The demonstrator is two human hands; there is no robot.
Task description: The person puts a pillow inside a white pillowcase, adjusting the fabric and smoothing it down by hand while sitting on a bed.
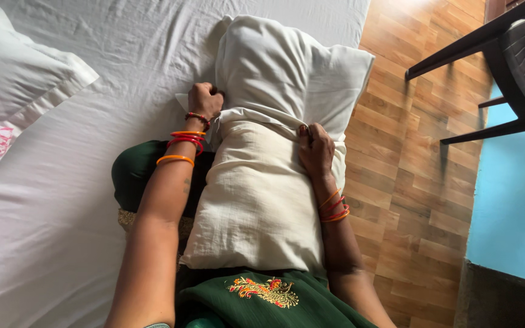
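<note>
Both arms reach forward over the lap, the left hand (205, 100) fisted on the edge of the white cover (287, 73) and the right hand (315, 149) pinching its hem against the cream pillow (256, 200) lying half-sheathed on the bed (123, 54).

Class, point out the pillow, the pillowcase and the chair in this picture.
pillow (256, 200), head view, bare cream middle.
pillowcase (281, 73), head view, white cloth over the pillow's far end.
chair (521, 61), head view, grey seat at upper right.
</note>
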